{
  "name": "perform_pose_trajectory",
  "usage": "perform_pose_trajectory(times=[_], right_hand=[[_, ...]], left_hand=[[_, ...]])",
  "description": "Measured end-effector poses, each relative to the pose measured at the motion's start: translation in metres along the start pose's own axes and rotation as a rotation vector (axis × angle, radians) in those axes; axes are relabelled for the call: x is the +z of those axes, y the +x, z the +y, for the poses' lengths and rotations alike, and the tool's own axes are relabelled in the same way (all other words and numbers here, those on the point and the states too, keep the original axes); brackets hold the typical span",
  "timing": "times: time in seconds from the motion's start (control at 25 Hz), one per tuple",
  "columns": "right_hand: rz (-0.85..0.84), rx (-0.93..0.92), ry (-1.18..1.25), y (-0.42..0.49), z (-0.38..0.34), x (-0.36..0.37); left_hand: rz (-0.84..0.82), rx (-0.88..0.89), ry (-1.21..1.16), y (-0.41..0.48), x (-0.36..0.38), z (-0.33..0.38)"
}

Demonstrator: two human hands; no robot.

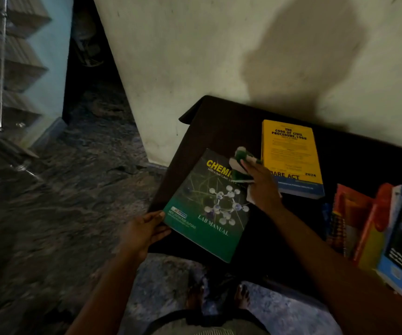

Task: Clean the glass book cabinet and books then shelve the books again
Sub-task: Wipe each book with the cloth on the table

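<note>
The left hand (pixel 144 232) reaches in from below and grips the near left corner of the green book (pixel 207 213), thumb on top. The right hand (pixel 261 187) stretches over the book's far right corner and squeezes a green and white cloth (pixel 241 165) against the cover.

There are two hands, one cloth, one green book and one yellow book (pixel 291 158). More books (pixel 364 226) stand crowded on the right; I cannot count them.

The green book is on the left part of the dark table (pixel 219 122), cover up. Its long side points away toward the wall, leaning a little right.
</note>
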State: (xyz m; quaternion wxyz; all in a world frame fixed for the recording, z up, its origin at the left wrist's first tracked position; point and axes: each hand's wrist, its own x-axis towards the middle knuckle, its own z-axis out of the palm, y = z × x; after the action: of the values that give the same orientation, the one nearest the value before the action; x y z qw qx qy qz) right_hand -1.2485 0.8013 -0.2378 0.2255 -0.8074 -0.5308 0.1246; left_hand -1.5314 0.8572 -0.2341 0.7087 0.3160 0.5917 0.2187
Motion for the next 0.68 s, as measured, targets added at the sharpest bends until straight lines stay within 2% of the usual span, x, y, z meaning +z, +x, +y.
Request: perform_pose_trajectory(times=[0.08, 0.16, 0.24, 0.32, 0.44, 0.52, 0.6, 0.68], right_hand=[[-0.001, -0.045, -0.093, -0.01, -0.002, 0.005], [-0.004, -0.099, -0.03, -0.04, -0.02, 0.028], [0.102, -0.224, -0.057, -0.08, -0.033, 0.05], [0.058, -0.364, -0.124, -0.115, -0.041, 0.062], [-0.061, -0.475, -0.004, -0.13, -0.046, 0.063], [-0.034, -0.389, 0.225, -0.115, -0.051, 0.045], [0.069, -0.213, 0.436, -0.092, -0.063, 0.004], [0.133, -0.125, 0.575, -0.073, -0.071, -0.041]], left_hand=[[0.021, 0.01, -0.001, 0.0, 0.002, -0.001], [0.025, 0.03, 0.019, -0.003, 0.003, -0.001], [0.039, 0.081, 0.035, -0.004, 0.004, -0.004], [0.056, 0.113, 0.048, -0.008, 0.01, -0.007], [0.129, 0.144, 0.051, -0.014, 0.028, -0.012], [0.124, 0.225, -0.052, -0.029, 0.04, 0.002], [0.078, 0.364, -0.14, -0.047, 0.048, 0.029], [0.108, 0.605, 0.012, -0.062, 0.051, 0.058]])
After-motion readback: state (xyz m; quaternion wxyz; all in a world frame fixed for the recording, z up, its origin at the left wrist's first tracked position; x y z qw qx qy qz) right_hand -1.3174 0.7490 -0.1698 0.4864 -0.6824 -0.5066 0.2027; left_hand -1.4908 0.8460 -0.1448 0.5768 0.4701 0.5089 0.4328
